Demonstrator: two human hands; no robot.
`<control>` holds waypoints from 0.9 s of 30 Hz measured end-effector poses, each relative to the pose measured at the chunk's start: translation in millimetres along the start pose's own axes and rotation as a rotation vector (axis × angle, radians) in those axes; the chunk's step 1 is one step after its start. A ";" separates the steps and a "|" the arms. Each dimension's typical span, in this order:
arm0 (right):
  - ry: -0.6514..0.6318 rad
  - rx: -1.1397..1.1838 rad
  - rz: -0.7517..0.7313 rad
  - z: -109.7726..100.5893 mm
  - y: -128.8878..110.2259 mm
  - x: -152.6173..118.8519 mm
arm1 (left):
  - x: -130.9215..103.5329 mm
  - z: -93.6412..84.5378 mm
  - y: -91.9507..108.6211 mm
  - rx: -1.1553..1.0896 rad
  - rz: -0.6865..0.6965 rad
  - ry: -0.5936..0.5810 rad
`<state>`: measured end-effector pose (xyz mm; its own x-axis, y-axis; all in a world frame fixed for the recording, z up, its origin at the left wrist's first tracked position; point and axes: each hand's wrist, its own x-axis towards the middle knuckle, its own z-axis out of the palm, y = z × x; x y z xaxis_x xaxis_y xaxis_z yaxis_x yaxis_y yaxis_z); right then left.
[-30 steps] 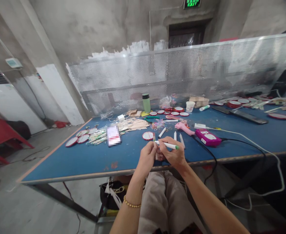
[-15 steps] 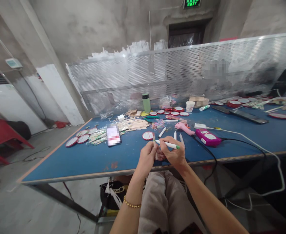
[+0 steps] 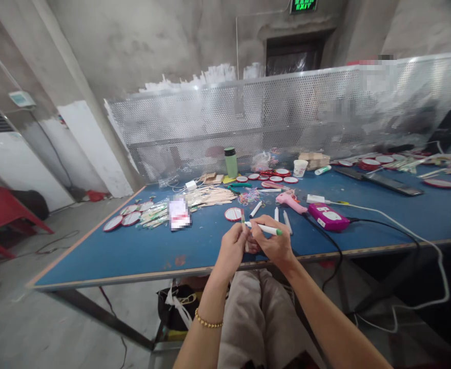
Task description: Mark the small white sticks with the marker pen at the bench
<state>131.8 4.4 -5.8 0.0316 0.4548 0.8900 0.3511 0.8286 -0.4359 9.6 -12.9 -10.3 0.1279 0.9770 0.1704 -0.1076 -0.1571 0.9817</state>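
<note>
My left hand is closed on a flat wooden stick, held upright near the table's front edge. Between the fingers of my right hand is a white marker pen with a green end. Its tip points left at the stick, touching it or very close. Just beyond the stick lies a round white disc with a red rim. Several other white markers rest on the table past my right hand.
A pink glue gun and a purple device with cables lie to the right. Loose wooden sticks are heaped at the left. Farther back stand a green bottle and a paper cup before a perforated metal screen.
The marker has shifted very slightly against the stick, and green colour shows on the stick's upper part. My left hand holds its place.
</note>
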 end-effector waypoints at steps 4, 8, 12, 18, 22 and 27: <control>0.001 -0.016 0.002 -0.3 -0.2 -0.2 | 0.4 0.0 -0.5 -0.015 -0.007 -0.003; 0.023 -0.027 0.012 -1.0 -1.3 -0.3 | 0.3 -0.2 -1.1 -0.012 -0.003 -0.013; 0.005 -0.013 0.024 -0.6 -1.2 -0.6 | -0.3 -0.3 -0.9 0.004 0.007 0.003; -0.015 -0.001 0.053 -0.4 0.5 -1.0 | -0.3 0.3 0.0 0.006 0.002 -0.004; -0.023 -0.014 0.039 -1.0 -0.3 -0.5 | 0.0 -0.2 0.1 0.022 0.001 0.000; 0.031 -0.022 0.001 -0.4 -1.4 -0.4 | -0.2 -0.5 -0.4 0.009 -0.011 -0.010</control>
<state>131.7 3.0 -5.5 0.0612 0.4454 0.8933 0.3713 0.8206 -0.4345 9.1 -12.9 -10.7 0.1389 0.9772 0.1606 -0.0976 -0.1479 0.9842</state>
